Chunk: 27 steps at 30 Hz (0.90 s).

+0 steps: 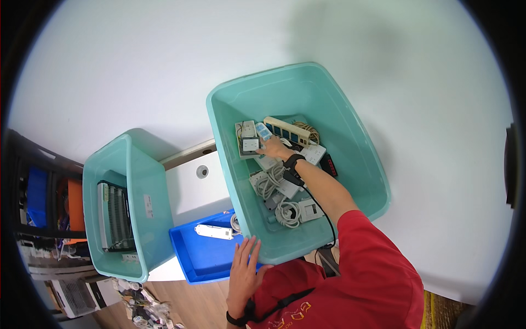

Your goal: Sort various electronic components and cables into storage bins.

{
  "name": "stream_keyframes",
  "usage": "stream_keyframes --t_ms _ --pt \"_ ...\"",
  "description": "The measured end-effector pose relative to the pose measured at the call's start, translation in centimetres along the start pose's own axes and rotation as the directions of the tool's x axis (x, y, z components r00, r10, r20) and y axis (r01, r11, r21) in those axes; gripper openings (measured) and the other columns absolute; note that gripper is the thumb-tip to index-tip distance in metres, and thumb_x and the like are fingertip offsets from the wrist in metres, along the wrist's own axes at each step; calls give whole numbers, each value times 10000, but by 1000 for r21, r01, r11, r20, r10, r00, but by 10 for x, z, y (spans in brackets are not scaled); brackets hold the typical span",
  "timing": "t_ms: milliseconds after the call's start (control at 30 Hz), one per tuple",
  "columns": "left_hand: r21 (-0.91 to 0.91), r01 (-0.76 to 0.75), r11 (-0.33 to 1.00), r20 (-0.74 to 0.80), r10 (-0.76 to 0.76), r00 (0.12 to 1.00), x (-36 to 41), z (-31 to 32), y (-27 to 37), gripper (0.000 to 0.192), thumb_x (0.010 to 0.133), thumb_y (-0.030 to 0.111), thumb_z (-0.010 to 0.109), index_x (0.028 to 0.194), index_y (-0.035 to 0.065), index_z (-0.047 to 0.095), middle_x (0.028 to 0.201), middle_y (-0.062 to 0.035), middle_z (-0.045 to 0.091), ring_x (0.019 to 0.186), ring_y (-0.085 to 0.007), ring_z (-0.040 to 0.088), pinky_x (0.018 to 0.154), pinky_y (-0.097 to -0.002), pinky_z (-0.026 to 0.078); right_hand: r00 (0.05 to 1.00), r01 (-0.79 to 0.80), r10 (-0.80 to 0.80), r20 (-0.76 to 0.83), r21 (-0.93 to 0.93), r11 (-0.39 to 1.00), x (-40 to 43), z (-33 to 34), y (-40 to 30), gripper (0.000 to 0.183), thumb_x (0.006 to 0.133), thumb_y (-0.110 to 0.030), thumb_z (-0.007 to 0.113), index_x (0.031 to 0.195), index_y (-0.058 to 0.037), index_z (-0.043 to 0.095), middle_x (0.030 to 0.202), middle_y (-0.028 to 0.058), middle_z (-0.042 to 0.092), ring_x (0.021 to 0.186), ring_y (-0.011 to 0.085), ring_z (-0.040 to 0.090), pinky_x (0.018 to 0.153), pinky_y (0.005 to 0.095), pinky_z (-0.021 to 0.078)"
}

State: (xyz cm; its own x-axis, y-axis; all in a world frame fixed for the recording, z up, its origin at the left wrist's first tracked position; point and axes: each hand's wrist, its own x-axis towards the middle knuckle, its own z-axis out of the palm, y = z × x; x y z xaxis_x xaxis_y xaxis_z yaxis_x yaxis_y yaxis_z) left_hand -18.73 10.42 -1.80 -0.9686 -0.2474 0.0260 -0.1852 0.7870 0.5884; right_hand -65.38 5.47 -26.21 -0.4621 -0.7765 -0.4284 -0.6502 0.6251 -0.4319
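My right hand (272, 147) reaches down into a large teal plastic bin (349, 135). Its fingertips are at a grey-framed wall socket (251, 144) and a small power strip with blue socket faces (263, 131); whether they grip either one is unclear. Above the hand lies a cream power strip (287, 130) beside a coiled beige cord (312, 132). Below it are several white power strips and a coiled white cable (269, 181). My left hand (245, 267) is at the bin's near left corner, fingers apart over the rim, holding nothing.
A blue tray (213, 257) beside the bin holds a white power strip (213, 231) with a cord. Farther left, a second teal bin (150, 205) contains a finned appliance (115, 216). Assorted items (146, 306) lie on the floor, near dark shelving (51, 197).
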Motion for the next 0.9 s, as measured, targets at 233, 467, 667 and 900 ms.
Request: stream_keyframes --t_ms 233,467,667,900 --pt "-87 42 995 -102 -51 993 -14 -17 -36 751 904 244 793 1543 29 462 1596 -236 445 1422 -480 467 1212 -554 369 989 -36 56 -140 142 989 -20 -43 9 797 986 -609 627 1517 -21 533 1270 230 702 1211 423 616 1077 525 468" --pt "137 324 936 -67 -318 946 -50 28 -181 524 941 192 771 1391 8 577 1443 -234 576 1273 -447 592 1034 -487 532 976 157 -140 -165 95 983 -84 -125 -25 595 983 -518 688 1322 -31 710 1201 204 747 1073 345 712 915 437 554" --pt "201 242 949 12 -250 968 -44 62 -274 637 843 128 828 1409 -1 567 1475 -217 552 1385 -408 510 1159 -485 434 964 254 -250 -91 34 967 -195 -163 -108 561 1003 -473 675 1370 -48 673 1141 197 740 1027 313 703 876 416 547" --pt "261 -53 964 103 27 994 -17 91 -307 762 759 90 864 1445 26 536 1501 -180 529 1450 -382 446 1237 -501 343 943 300 -304 -138 -48 953 -338 -153 -197 558 1021 -421 668 1459 -84 593 1243 193 691 1055 369 661 927 440 518"
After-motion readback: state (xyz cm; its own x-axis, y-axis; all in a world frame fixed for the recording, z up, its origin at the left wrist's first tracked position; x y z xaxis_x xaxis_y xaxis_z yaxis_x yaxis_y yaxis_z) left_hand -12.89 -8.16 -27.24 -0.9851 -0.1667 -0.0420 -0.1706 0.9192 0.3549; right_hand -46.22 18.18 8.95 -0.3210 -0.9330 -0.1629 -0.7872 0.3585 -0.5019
